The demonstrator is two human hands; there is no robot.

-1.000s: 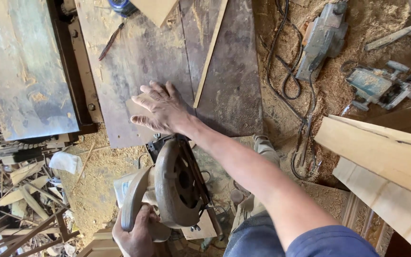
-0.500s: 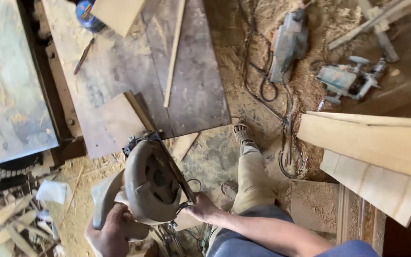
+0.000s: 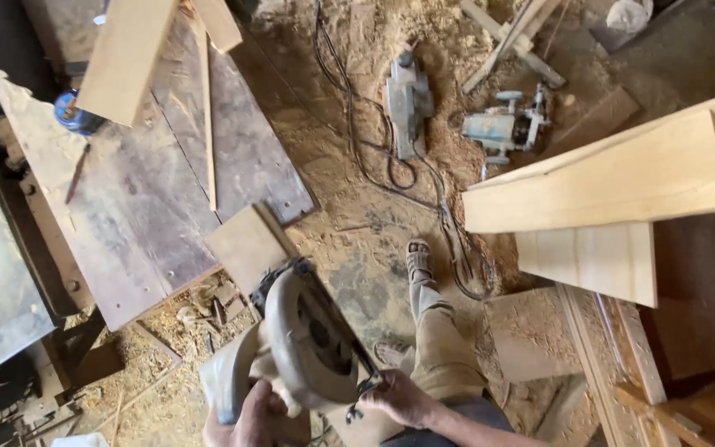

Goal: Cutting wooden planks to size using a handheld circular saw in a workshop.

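Grey metal handheld circular saw (image 3: 312, 339): round blade guard facing the camera, dusty, worn, dark hub at its centre. Held in the air at the bottom of the frame, tilted, base plate edge running diagonally along its right side. Pale grey handle section sits at lower left of the guard. Left hand (image 3: 250, 418) wraps the handle from below; right hand (image 3: 403, 399) grips the lower right edge of the guard and base. Small black lever or knob sticks out just beside the right hand's fingers. The saw hangs over the sawdust floor, just off the corner of the dark worn plywood workbench top (image 3: 146, 207), not touching it.
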